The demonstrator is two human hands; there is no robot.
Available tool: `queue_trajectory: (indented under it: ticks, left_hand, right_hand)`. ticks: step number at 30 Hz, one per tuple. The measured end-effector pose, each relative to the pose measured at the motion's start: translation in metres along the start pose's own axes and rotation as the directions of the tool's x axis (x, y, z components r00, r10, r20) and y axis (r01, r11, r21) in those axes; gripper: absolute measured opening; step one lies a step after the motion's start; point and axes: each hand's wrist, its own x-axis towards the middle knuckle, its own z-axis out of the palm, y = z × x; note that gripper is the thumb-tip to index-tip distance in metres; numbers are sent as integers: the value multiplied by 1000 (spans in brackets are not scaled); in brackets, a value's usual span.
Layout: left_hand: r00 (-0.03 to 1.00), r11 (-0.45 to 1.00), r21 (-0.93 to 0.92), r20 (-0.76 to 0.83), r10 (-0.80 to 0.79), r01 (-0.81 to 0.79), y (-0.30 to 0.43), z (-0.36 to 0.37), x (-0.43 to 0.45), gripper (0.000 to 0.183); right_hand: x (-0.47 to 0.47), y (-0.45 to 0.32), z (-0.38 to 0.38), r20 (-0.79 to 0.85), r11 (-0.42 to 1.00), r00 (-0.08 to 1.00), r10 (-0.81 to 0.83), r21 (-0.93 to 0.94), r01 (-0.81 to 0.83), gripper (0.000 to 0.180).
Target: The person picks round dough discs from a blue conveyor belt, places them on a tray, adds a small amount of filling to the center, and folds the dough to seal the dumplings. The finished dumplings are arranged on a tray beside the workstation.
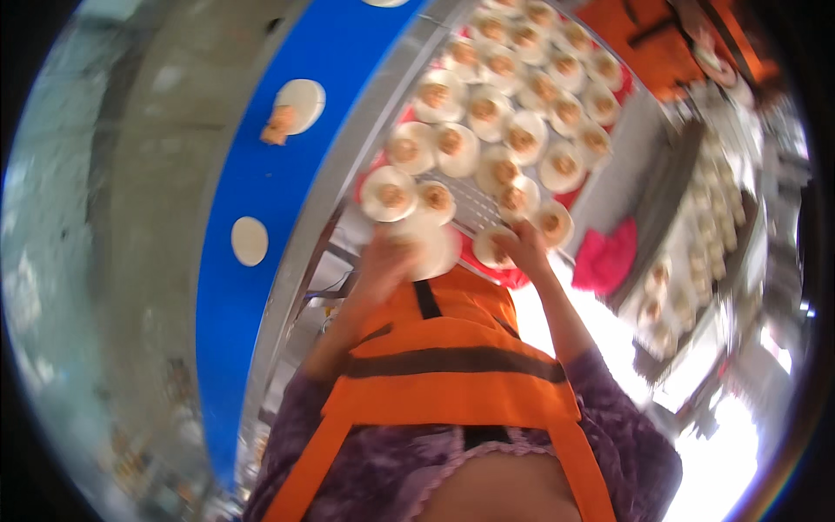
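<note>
My left hand (388, 261), blurred, is at the near left corner of a worktop, its fingers on the edge of a pale flat dough round (434, 251). Whether filling lies under those fingers is too blurred to tell. On the right, my right hand (527, 246) reaches over a filled dough round (489, 248), fingertips at its filling; the grip itself is unclear. Beyond both hands, many flat dough rounds (486, 111) lie close together, some overlapping, each with a brownish mound of filling in its middle.
A blue conveyor belt (261, 183) runs along the left, carrying a bare dough round (250, 241) and another with filling (280, 124) hanging off its edge. A pink cloth (607, 256) lies at right. Beyond are trays of dough pieces (701, 228) and a person in orange (642, 42).
</note>
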Motion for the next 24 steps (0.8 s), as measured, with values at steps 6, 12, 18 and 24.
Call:
queue_trajectory:
  ticks: [6,12,18,24]
  left_hand:
    - [970,842,531,-136,202,-101,-3,110,55,45]
    - [642,584,800,-377,667,-138,34,-38,17,48]
    - [796,571,805,-447,408,159,24,-235,-13,47]
    - [772,745,625,-585,249,233,-11,-263,-79,23]
  right_hand:
    - [-14,38,-10,-222,881,904,-365,-398,258,21]
    - [-10,-54,-6,-219,829,806,-550,-264,493,22]
    - [43,-209,223,448,174,186,-874,-69,982,47]
    - [31,-237,379,801,209,166,-576,-52,976,12]
